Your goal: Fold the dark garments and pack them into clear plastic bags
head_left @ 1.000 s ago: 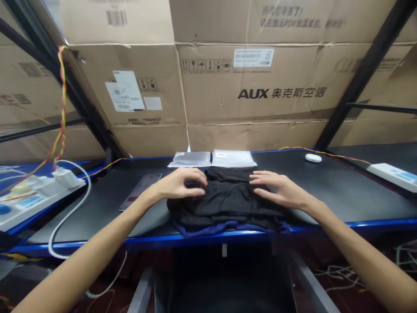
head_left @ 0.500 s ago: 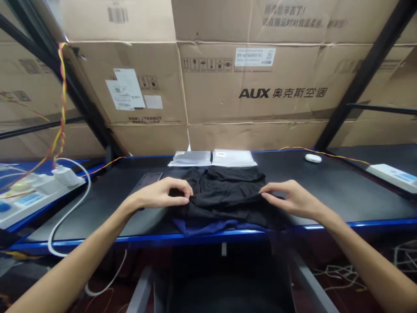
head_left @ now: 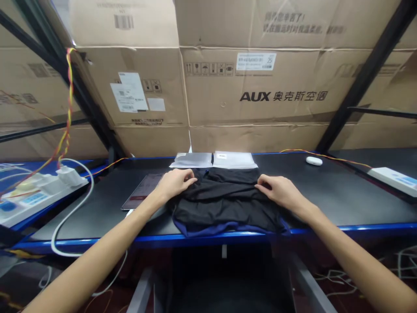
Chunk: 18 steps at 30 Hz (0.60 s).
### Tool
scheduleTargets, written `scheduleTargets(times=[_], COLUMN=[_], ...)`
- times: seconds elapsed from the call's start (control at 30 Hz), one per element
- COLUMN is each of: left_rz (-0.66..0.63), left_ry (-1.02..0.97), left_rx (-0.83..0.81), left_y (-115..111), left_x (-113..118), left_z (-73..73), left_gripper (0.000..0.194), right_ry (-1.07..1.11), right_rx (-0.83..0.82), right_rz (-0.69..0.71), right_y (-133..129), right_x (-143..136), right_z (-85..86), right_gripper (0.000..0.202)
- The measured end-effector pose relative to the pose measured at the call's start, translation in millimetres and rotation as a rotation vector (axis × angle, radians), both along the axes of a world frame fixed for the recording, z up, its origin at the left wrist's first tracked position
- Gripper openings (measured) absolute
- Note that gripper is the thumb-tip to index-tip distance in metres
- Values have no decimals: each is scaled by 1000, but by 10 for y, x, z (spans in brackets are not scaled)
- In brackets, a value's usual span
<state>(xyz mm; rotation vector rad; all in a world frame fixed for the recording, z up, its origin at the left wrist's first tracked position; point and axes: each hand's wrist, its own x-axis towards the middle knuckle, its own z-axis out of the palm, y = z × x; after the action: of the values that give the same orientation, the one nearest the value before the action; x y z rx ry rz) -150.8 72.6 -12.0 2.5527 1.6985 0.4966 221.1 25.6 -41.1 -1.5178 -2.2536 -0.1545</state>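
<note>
A piece of black cloth with dark blue edging (head_left: 224,206) lies rumpled on the table in front of me, its near edge along the table's front. My left hand (head_left: 177,180) pinches the cloth at its upper left side. On the opposite side my right hand (head_left: 276,190) has thumb and fingers closed on the cloth's upper right edge. Several folds run across the cloth between the two hands. Whether it is a garment I cannot make out.
Behind the cloth lie two flat pale plastic packets (head_left: 234,160). A tablet-like device (head_left: 142,191) is by my left forearm. Power strips (head_left: 42,191) with cables stand at the left and right, a white case (head_left: 314,161) at the back right. Cardboard boxes (head_left: 260,113) wall the rear.
Both hands have moved away from me, toward the back of the table, drawing the cloth's fold with them. More of the near black cloth now lies spread out. The view has shifted slightly.
</note>
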Motion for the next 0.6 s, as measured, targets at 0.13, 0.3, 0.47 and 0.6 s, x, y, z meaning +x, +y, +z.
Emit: scheduleTargets(times=[0.13,0.3,0.47,0.6], left_rz=[31,253,294,183], left_ry=[30,73,132,50], left_rx=[67,10,-238,-234], left_y=[-54,-251,-369,-353], left_x=[-74,-259,-341,-317], left_z=[29,171,237,229], left_gripper=[32,56,63,48], right_ry=[-142,-56,84,60], right_rx=[133,226,58,-157], right_rz=[-21,11,239,381], right_y=[-36,-92,2,136], right_x=[14,-198,-628,-875], right_z=[2,141,261,214], right_gripper=[24,30,34,57])
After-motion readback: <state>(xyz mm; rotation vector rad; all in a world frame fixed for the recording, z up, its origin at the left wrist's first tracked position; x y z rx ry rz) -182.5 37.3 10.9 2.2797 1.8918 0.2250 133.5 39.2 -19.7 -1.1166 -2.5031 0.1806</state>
